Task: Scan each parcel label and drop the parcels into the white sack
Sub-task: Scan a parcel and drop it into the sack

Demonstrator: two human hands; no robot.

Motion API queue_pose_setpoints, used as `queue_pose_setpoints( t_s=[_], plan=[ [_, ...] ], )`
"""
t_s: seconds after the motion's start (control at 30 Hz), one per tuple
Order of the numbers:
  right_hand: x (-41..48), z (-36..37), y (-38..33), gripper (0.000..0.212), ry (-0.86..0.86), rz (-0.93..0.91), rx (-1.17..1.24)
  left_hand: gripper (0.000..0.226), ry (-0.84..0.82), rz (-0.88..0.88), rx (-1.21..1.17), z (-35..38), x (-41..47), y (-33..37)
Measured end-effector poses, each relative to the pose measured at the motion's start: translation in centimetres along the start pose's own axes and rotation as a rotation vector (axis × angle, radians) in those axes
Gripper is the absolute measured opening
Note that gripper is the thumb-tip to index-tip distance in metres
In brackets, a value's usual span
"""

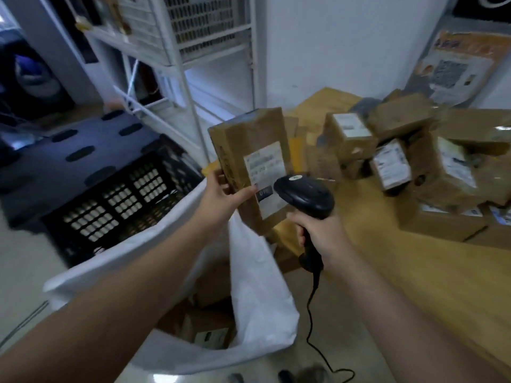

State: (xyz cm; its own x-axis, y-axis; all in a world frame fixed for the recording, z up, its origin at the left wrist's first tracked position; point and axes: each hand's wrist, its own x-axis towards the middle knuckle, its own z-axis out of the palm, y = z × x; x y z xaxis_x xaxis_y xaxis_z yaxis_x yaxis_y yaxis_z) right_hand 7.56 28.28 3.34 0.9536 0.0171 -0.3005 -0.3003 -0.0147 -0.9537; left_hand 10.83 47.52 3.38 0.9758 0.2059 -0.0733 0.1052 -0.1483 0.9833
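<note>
My left hand grips a tall brown cardboard parcel by its lower left edge, holding it upright above the white sack. A white shipping label faces me on the parcel's front. My right hand holds a black corded barcode scanner, its head right against the lower part of the label. The sack stands open below, with several brown parcels inside it.
A pile of labelled brown parcels lies on the wooden table at right. A black plastic crate sits left of the sack, with a white metal rack behind it. The scanner cable hangs down toward the floor.
</note>
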Motion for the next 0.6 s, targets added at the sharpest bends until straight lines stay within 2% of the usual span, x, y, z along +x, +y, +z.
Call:
queue_pose_setpoints(
  t_s=[0.1,0.23,0.33,0.43,0.53,0.6],
  plan=[
    [-0.8,4.2,3.6,0.038,-0.028,0.086,-0.011,0.072,-0.025,-0.039,0.059,-6.0,-3.2,-3.5],
    [-1.2,8.6,8.4,0.029,-0.081,0.180,-0.061,0.082,-0.063,-0.133,0.203,-10.9,-6.3,-10.0],
    [-0.6,10.6,11.9,0.024,-0.089,0.249,-0.135,0.084,-0.045,-0.184,0.454,-12.9,-7.0,-14.7],
    [0.4,11.8,14.6,0.014,-0.133,0.300,-0.255,0.083,-0.106,-0.270,0.721,-13.8,-6.3,-18.8],
    [2.3,12.6,17.3,0.039,-0.157,0.391,-0.371,0.083,-0.170,-0.434,0.841,-13.9,-4.3,-23.5],
    [3.6,13.2,19.1,0.036,-0.201,0.391,-0.519,0.081,-0.157,-0.492,0.824,-13.6,-2.8,-26.3]
  ],
)
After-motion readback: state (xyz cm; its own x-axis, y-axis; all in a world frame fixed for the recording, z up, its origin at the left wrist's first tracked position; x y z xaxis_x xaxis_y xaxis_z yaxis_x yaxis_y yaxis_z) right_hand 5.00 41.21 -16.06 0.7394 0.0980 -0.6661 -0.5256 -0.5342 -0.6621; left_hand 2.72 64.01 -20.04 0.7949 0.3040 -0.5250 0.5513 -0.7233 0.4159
